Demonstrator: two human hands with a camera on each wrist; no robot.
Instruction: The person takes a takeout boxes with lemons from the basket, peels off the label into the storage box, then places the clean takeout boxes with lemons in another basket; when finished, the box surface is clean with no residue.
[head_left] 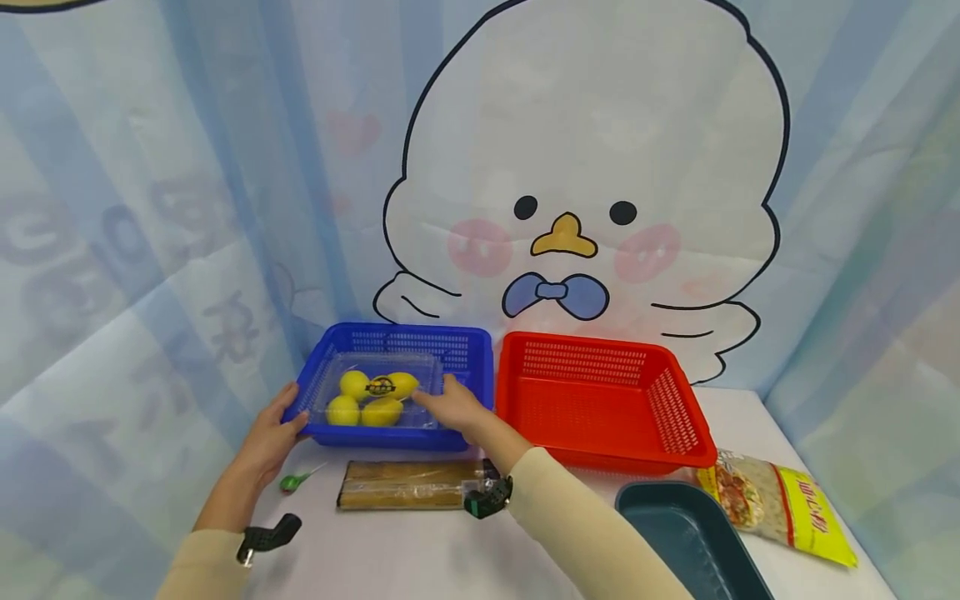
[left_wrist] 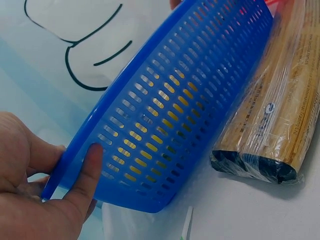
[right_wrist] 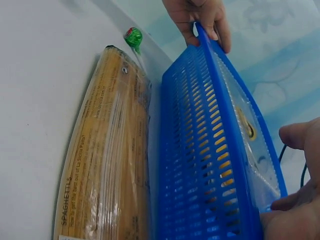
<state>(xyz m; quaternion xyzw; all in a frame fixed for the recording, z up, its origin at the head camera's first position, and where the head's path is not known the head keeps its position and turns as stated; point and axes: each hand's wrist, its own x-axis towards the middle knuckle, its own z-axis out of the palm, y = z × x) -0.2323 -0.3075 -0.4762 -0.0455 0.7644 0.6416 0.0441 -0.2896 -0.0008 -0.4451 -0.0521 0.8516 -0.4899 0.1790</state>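
A clear plastic box of several lemons (head_left: 381, 412), with a dark label on its lid, lies inside the blue basket (head_left: 480, 346). My left hand (head_left: 264, 437) grips the basket's left rim; in the left wrist view the thumb presses the outer wall. Over the basket's right part is my right hand (head_left: 459, 408), its fingers spread at the box's right edge. The right wrist view shows that hand (right_wrist: 300, 185) with a gap between its digits. Whether its lower fingertips touch the box or the rim, I cannot tell.
A pack of spaghetti (head_left: 405, 485) lies in front of the blue basket, beside a green-wrapped lollipop (head_left: 291, 482). To the right stand a red basket (head_left: 577, 408), a dark tray (head_left: 686, 533) and a yellow food bag (head_left: 780, 504). A printed curtain (head_left: 337, 208) hangs behind.
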